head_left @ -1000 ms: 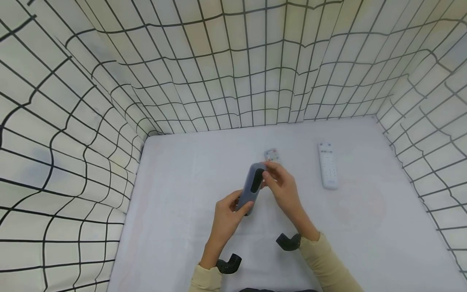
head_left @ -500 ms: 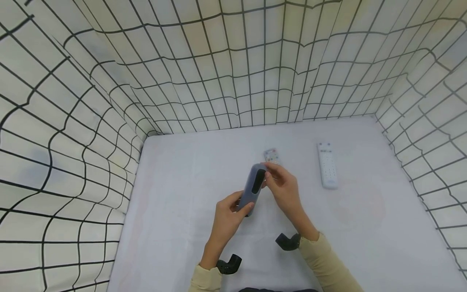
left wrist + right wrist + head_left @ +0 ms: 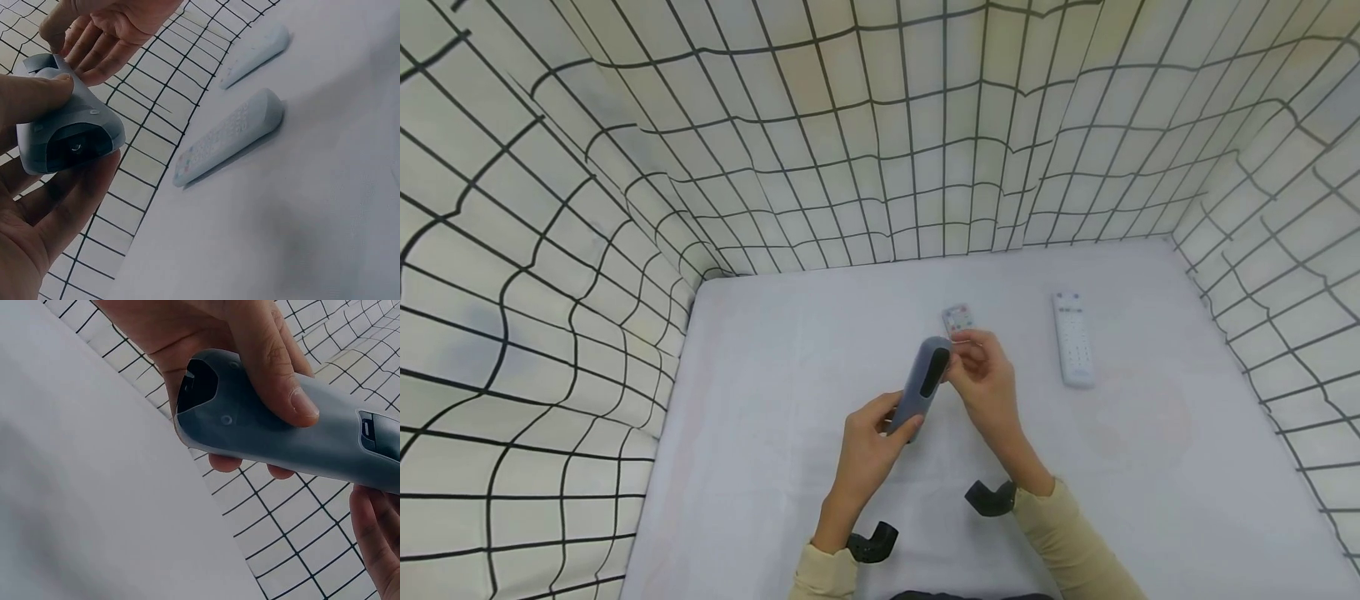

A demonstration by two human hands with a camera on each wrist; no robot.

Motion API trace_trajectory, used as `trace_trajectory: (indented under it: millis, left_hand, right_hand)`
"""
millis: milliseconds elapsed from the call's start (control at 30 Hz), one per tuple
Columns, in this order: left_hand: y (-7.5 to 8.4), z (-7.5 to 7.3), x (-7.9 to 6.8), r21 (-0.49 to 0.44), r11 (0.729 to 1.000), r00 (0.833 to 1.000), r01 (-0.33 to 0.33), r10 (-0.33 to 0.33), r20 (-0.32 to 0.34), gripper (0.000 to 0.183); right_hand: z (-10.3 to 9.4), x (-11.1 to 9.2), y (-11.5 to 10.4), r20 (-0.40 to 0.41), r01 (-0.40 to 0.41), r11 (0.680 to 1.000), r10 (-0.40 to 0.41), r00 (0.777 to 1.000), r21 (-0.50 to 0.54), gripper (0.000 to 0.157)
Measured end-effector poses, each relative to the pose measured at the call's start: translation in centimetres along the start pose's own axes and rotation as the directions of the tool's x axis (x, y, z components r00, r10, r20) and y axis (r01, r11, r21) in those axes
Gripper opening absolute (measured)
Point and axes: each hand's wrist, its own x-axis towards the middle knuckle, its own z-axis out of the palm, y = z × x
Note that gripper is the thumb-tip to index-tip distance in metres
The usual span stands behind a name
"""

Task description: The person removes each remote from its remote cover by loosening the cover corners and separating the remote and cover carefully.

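Observation:
A remote control (image 3: 913,402) in a translucent bluish sleeve is held tilted over the white table, a dark oblong panel facing up. My left hand (image 3: 868,437) grips its lower end, thumb on top and fingers beneath, as the right wrist view also shows. At the upper right edge, the thumb and bent fingers of my right hand (image 3: 988,387) pinch at the rim of the sleeve. In the left wrist view the remote's near end (image 3: 81,119) has a dark cutout, and my right hand (image 3: 119,31) is at the far end.
A small white remote (image 3: 957,317) with coloured buttons lies just beyond my right hand. A longer white remote (image 3: 1075,346) lies farther right. White walls with a black grid (image 3: 880,150) enclose the back and sides of the table (image 3: 760,375).
My right hand has shifted slightly right and its fingers have slid off the top end to the right edge. The remote turned a little; my left hand keeps its grip.

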Motion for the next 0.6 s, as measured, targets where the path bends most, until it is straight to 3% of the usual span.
trace_trajectory:
  millis: [233,433,600]
  left_hand:
    - [-0.09,-0.14,-0.07,0.030,0.999,0.999,-0.032,0.032,-0.011,0.035]
    - [-0.19,-0.32,0.15,0.125,0.985,0.992,-0.120,0.125,-0.029,0.036]
    - [-0.30,-0.32,0.32,0.171,0.967,0.977,-0.188,0.202,-0.065,0.036]
  right_hand:
    - [-0.02,-0.13,0.25,-0.003,0.011,1.000,-0.011,1.000,-0.012,0.013]
    - [0.18,-0.27,0.04,-0.027,0.061,0.990,-0.065,0.998,-0.126,0.012]
    - [0.52,-0.39,-0.44,-0.067,0.124,0.956,-0.147,0.987,-0.265,0.014]
